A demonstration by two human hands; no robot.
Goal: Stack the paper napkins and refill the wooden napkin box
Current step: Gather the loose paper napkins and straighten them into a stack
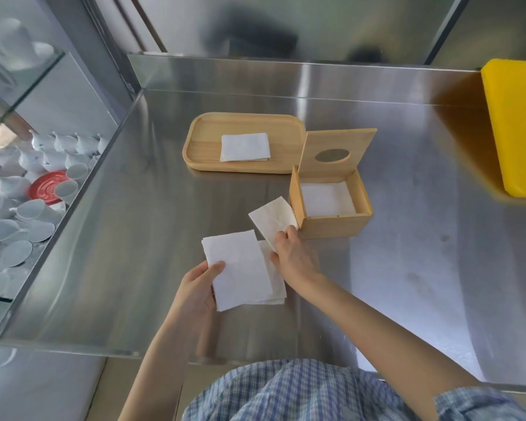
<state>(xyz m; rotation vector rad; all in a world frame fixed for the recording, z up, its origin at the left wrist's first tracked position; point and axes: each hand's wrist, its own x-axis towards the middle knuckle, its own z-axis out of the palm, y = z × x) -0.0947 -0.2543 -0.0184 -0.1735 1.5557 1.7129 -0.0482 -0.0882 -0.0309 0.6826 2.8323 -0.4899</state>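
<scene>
My left hand (199, 288) grips a small stack of white paper napkins (240, 268) by its left edge, just above the steel counter. My right hand (292, 253) pinches a single folded napkin (271, 218), lifted and tilted beside the stack. Right of it stands the wooden napkin box (334, 224) with its hinged lid (336, 151) up; white napkins lie inside. Farther back, a wooden tray (201, 147) holds another folded napkin pile (245, 147).
A yellow cutting board (516, 126) lies at the far right of the steel counter (407, 268). To the left, behind a glass pane, white cups and a red lid (44, 186) fill a lower bin. A steel backsplash rises behind the tray.
</scene>
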